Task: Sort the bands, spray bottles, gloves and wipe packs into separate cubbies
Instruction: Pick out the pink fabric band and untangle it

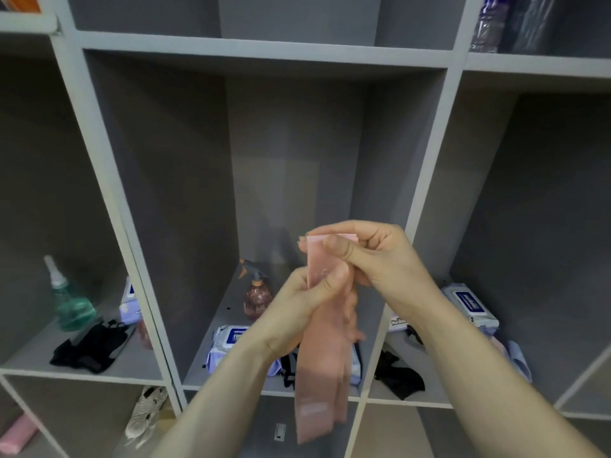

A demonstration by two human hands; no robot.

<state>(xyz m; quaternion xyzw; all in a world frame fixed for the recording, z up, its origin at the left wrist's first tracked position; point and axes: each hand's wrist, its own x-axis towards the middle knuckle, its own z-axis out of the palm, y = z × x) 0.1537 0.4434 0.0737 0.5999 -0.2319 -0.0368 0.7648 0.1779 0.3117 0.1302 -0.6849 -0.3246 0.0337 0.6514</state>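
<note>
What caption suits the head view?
Both hands, left and right, hold a long pink stretchy band before grey cubbies.

Left hand [307, 302] and right hand [373, 256] gripping hanging pink band [322, 375], grey cubbies [264, 54] behind

I held both bare forearms forward, hands meeting. My right hand [370, 256] sat just above my left hand [310, 302], thumb and fingers pinched at the top. The left was curled closed beneath it, thumb uppermost.
</note>
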